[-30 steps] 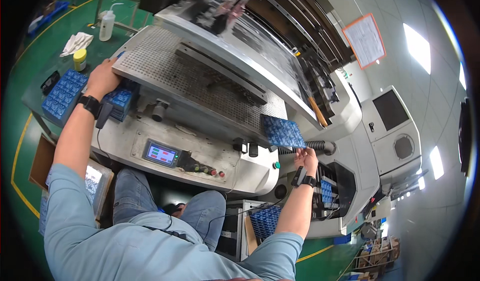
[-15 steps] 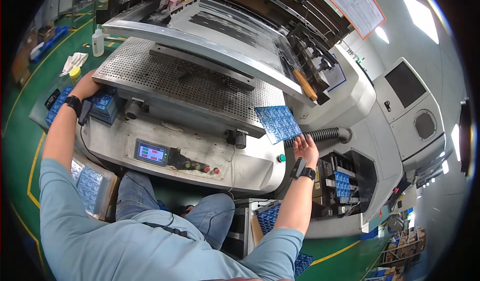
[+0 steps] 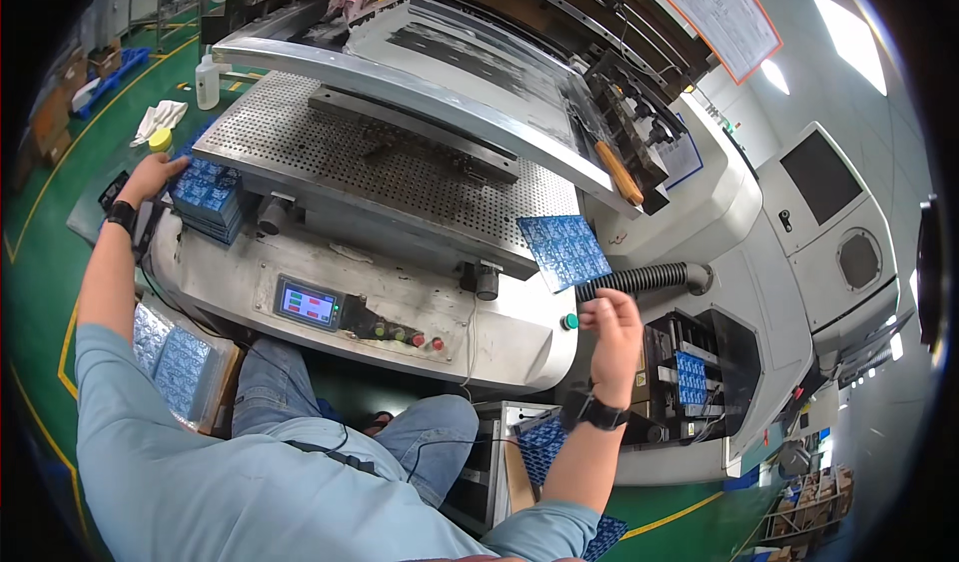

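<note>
My right hand (image 3: 615, 340) is raised with loosely curled fingers, just below a blue circuit board panel (image 3: 563, 250), and nothing shows in its grasp. That panel lies on the right corner of the perforated metal table (image 3: 262, 112) and juts out past its edge. On the far left, my left hand (image 3: 150, 178) reaches with outstretched fingers to the edge of a stack of blue circuit board panels (image 3: 208, 200). Its fingertips lie at the stack's top back corner; whether they touch the uppermost panel is hard to see.
A screen-printing frame (image 3: 440, 102) slopes above the table, with a wooden-handled tool (image 3: 619, 172) at its right end. A touch screen (image 3: 306, 302) and a green button (image 3: 569, 321) sit on the machine's front. A yellow-capped jar (image 3: 160, 140) and bottle (image 3: 207, 82) stand left; a ribbed hose (image 3: 649, 278) runs right.
My right hand has let go of the circuit board panel and drawn back toward me. My left hand has shifted from the table's left corner outward, along the panel stack.
</note>
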A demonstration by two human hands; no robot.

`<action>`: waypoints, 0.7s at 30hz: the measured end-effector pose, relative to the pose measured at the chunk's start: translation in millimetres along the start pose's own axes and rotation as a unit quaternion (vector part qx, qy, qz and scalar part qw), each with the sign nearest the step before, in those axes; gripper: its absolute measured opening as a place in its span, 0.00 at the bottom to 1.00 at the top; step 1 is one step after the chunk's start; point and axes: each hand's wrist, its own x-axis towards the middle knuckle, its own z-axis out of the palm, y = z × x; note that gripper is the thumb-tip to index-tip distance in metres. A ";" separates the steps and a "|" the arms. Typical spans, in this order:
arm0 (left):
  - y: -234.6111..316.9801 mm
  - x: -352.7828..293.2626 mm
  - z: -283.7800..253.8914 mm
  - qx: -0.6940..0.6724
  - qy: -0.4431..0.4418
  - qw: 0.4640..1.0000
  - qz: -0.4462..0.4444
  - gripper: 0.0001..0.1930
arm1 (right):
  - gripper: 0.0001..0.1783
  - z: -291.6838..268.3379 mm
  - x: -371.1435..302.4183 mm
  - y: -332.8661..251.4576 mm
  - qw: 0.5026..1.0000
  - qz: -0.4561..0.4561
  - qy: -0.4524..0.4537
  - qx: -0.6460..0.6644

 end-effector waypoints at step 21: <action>4.2 -48.2 -3.3 -0.446 0.205 0.869 -0.059 0.13 | 0.09 178.0 -73.6 -17.2 0.798 -0.290 -0.343 -0.402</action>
